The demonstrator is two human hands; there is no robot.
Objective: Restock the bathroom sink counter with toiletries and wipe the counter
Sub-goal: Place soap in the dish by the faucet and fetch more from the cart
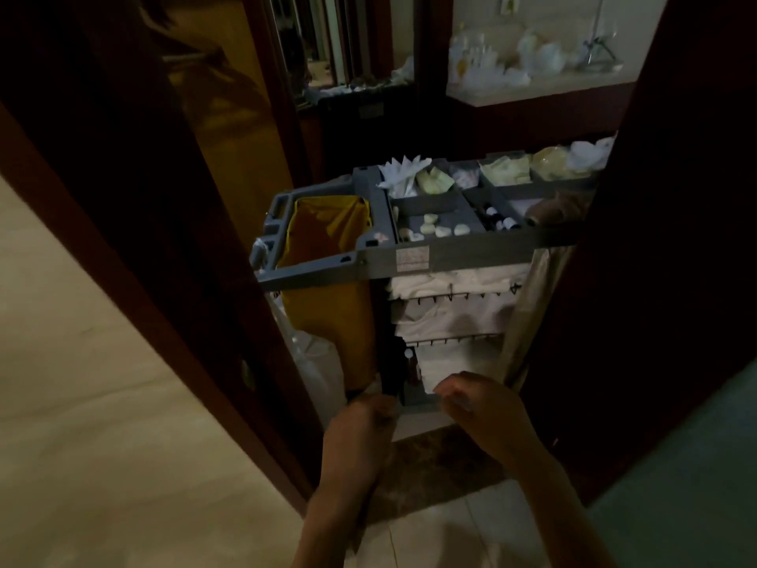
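Grey cart (450,256) fills the doorway, toiletries (444,230) in its top tray, no hand on them. Left grip (364,424) & right grip (483,407) hover near, low, fingers curled (pinching anything? can't tell, blurry). Restock & wipe prob. not begun; bench (532,92) far right looks cluttered.

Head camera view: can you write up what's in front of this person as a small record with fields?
place: doorway, dim light
cart: grey housekeeping cart stands in the doorway
bag: yellow bag hangs on its left end
top tray: small pale items, dark bottles
shelves: folded white linen
hands: left hand and right hand low before the cart, fingers curled; grip unclear
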